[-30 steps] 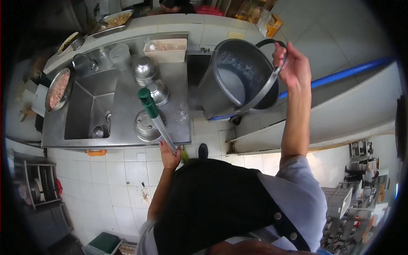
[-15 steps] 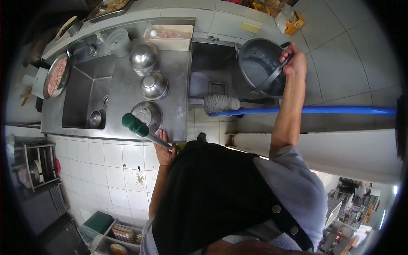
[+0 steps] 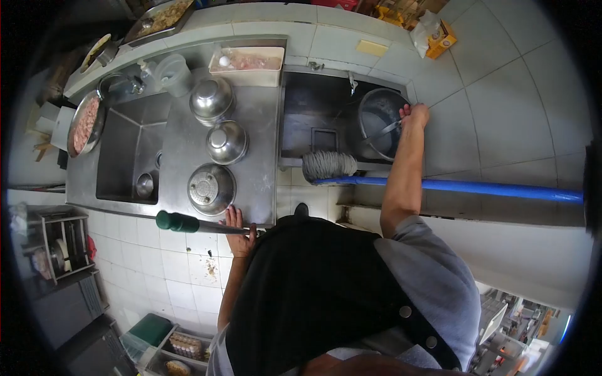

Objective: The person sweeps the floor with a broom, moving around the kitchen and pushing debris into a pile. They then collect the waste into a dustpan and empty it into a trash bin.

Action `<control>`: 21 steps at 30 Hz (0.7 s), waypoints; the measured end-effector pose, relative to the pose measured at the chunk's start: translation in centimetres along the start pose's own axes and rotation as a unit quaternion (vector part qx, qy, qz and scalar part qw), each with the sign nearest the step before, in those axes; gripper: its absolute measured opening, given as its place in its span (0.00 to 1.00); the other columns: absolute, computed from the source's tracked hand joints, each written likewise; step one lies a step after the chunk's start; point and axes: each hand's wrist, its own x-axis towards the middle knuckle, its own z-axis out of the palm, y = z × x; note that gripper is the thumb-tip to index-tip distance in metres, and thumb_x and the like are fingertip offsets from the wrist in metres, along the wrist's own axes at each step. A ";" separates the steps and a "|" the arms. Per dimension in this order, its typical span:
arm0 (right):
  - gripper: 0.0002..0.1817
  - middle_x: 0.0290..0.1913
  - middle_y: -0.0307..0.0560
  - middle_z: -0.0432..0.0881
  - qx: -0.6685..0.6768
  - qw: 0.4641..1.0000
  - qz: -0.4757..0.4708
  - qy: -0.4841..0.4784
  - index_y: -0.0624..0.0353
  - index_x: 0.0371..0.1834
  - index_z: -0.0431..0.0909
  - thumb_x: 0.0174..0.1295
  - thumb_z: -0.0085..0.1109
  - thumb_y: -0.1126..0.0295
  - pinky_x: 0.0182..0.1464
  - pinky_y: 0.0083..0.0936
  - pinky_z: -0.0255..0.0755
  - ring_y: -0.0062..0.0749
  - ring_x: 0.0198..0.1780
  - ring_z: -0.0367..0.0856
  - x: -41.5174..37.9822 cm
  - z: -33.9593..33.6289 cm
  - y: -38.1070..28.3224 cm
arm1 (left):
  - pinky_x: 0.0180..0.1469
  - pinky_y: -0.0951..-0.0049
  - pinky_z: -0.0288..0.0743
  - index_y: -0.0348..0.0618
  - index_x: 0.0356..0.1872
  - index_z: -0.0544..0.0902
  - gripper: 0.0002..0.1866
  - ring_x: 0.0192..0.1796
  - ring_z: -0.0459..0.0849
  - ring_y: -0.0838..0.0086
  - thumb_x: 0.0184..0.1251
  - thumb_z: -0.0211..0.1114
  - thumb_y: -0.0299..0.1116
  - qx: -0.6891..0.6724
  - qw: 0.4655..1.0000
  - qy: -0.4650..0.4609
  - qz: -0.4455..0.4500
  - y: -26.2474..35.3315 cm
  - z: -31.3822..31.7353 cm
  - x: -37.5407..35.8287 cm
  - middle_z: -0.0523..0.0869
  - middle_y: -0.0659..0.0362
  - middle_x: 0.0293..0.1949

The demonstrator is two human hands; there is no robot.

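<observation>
My right hand (image 3: 414,116) is closed on the handle of a dark grey bucket (image 3: 365,130). The bucket sits tilted at the right end of a low metal sink (image 3: 298,103), under a small tap (image 3: 352,83). My left hand (image 3: 240,237) is at the front edge of the steel counter (image 3: 254,188), fingers stretched out. A metal pole with a green grip (image 3: 179,222) crosses it between fingers and thumb; its far end is hidden by my apron. Close to those fingertips rests an upturned steel bowl (image 3: 212,189).
A mop head (image 3: 329,167) lies at the sink's front edge beside a long blue pole (image 3: 476,188). More upturned bowls (image 3: 226,141) and a tray of food (image 3: 251,66) stand on the counter. Left are a sink basin (image 3: 125,125) and a bowl of minced meat (image 3: 85,125).
My right hand has lowered the bucket leftward and nearer the sink basin. The green-gripped pole has swung down at its grip end. My left hand stays by the counter edge.
</observation>
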 end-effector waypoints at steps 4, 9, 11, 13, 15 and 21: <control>0.11 0.46 0.48 0.78 0.001 0.998 0.054 0.040 0.58 0.54 0.74 0.77 0.45 0.67 0.51 0.55 0.75 0.41 0.38 0.81 4.3 0.2 4.1 | 0.84 0.25 0.40 0.45 0.87 0.62 0.46 0.89 0.55 0.42 0.72 0.70 0.46 0.020 1.000 -0.017 -0.012 -0.2 -0.2 0.1 0.60 0.42 0.88; 0.21 0.60 0.59 0.76 0.005 0.991 0.126 0.040 0.67 0.71 0.69 0.82 0.45 0.66 0.65 0.68 0.70 0.51 0.52 0.81 7.8 1.6 9.6 | 0.83 0.21 0.38 0.48 0.88 0.61 0.48 0.90 0.53 0.41 0.69 0.71 0.44 0.018 0.999 -0.014 -0.022 0.4 -0.2 0.4 0.58 0.42 0.89; 0.22 0.62 0.59 0.75 -0.007 0.991 0.129 0.047 0.68 0.72 0.68 0.83 0.45 0.65 0.66 0.69 0.69 0.52 0.54 0.81 8.7 1.8 11.4 | 0.83 0.21 0.36 0.47 0.87 0.61 0.46 0.90 0.52 0.39 0.71 0.69 0.45 0.014 0.999 -0.023 -0.036 0.6 -0.2 0.4 0.58 0.41 0.88; 0.23 0.62 0.58 0.75 0.011 0.985 0.160 0.068 0.68 0.73 0.67 0.82 0.45 0.65 0.67 0.68 0.68 0.52 0.56 0.81 10.3 1.2 12.8 | 0.83 0.21 0.36 0.47 0.87 0.62 0.45 0.90 0.52 0.38 0.73 0.68 0.46 0.013 0.998 -0.039 -0.051 1.0 -0.6 0.7 0.58 0.40 0.88; 0.23 0.62 0.57 0.75 0.022 0.980 0.182 0.083 0.67 0.73 0.67 0.82 0.45 0.65 0.68 0.68 0.66 0.52 0.58 0.80 11.7 0.8 15.4 | 0.83 0.21 0.34 0.47 0.87 0.62 0.45 0.90 0.51 0.37 0.73 0.68 0.48 0.012 0.997 -0.050 -0.060 1.3 -0.9 0.6 0.57 0.39 0.88; 0.22 0.58 0.53 0.73 -0.002 0.978 0.206 0.018 0.62 0.71 0.69 0.81 0.45 0.61 0.68 0.64 0.66 0.49 0.58 0.79 16.2 -1.5 23.2 | 0.83 0.20 0.33 0.49 0.88 0.61 0.45 0.90 0.50 0.36 0.74 0.67 0.49 0.025 0.996 -0.065 -0.055 1.5 -0.9 0.9 0.56 0.37 0.88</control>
